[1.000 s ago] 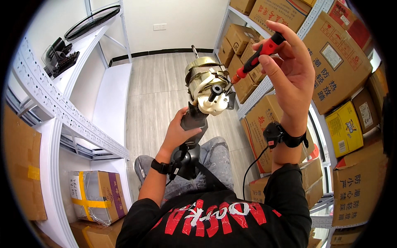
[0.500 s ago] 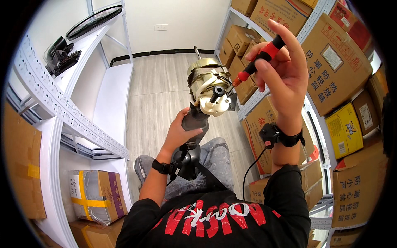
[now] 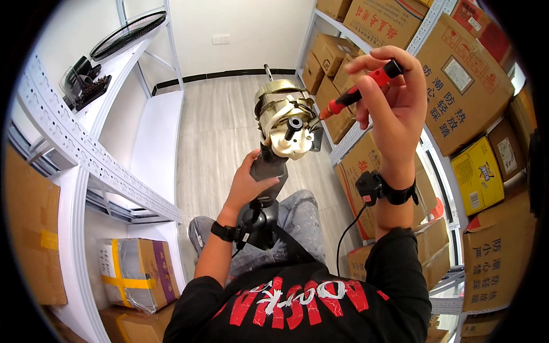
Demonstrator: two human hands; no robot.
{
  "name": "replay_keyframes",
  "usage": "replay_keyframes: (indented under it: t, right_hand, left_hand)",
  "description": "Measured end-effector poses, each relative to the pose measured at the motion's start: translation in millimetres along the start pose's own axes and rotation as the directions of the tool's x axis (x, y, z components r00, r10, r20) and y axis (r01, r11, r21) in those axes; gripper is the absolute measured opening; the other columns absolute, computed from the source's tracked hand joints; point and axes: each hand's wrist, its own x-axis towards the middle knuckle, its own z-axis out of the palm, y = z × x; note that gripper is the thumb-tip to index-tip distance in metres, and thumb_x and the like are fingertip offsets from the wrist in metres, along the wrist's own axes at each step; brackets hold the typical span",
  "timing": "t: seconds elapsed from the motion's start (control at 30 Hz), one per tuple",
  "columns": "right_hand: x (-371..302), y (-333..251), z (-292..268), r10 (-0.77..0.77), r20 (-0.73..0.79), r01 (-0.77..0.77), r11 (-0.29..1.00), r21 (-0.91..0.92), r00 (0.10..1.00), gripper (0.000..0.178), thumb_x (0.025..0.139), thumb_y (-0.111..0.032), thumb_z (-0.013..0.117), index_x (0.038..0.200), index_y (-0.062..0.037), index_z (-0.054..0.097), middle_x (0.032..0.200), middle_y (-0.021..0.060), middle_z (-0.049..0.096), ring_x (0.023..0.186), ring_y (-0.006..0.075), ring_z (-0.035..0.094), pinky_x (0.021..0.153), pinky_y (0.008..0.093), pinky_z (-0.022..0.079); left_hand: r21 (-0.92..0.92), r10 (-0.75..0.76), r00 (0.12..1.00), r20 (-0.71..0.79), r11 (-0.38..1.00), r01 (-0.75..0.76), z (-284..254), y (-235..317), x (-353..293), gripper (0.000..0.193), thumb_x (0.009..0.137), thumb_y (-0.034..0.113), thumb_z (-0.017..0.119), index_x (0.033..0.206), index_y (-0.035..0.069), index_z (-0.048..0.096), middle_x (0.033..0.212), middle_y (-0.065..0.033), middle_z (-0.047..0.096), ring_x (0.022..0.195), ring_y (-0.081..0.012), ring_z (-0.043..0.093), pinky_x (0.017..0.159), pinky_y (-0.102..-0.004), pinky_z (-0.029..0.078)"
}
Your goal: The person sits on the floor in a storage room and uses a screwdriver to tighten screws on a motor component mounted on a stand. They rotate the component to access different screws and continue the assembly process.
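Observation:
A fan motor (image 3: 284,108) with a metal shaft, a cream plastic gear cover and a black knob stands on a dark fan neck (image 3: 270,168). My left hand (image 3: 249,183) is wrapped round that neck just below the motor. In my right hand (image 3: 394,103), a red and black screwdriver (image 3: 346,100) lies between thumb and fingers. It slants down to the left, and its tip meets the right side of the motor beside the knob. Exactly what the tip touches is too small to tell. A rounded black part (image 3: 258,224) of the fan rests between my legs.
White shelving (image 3: 154,131) runs along the left, bearing a round black fan grille (image 3: 128,35) and small dark parts (image 3: 94,86). A taped box (image 3: 140,271) sits lower there. Cardboard boxes (image 3: 466,86) crowd the right shelves. A black cable (image 3: 341,240) hangs from my right wrist strap.
My right index finger has come down from its raised position, and the fingers have shifted round the screwdriver handle. The handle end sits slightly lower and farther right. My left hand keeps its hold.

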Motion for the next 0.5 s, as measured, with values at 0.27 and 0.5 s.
replay_keyframes:
  t: [0.27,0.5]
  right_hand:
    - [-10.9,-11.4,-0.5,-0.014,-0.005,0.014,0.986,0.166,1.0,0.029,0.094,0.001,0.062,0.12,-0.0014,0.049,0.102,0.0163,0.07,0.054,0.0034,0.053,0.046,0.0172,0.042]
    - [-3.3,-4.2,2.6,0.016,-0.057,-0.003,0.975,0.223,0.998,0.034,0.094,0.002,0.064,0.123,-0.0039,0.046,0.096,0.0082,0.065,0.052,0.002,0.049,0.042,0.0174,0.036]
  left_hand:
    - [0.002,0.026,1.0,-0.007,1.0,-0.026,0.6,-5.2,1.7,0.083,0.071,0.022,0.089,0.139,0.001,0.047,0.125,-0.011,0.061,0.117,-0.0219,0.06,0.101,-0.0342,0.048]
    - [-0.013,-0.008,1.0,0.016,1.0,0.009,1.7,1.6,0.8,0.079,0.074,0.018,0.087,0.139,-0.001,0.046,0.127,-0.0118,0.061,0.118,-0.0221,0.059,0.101,-0.0345,0.047]
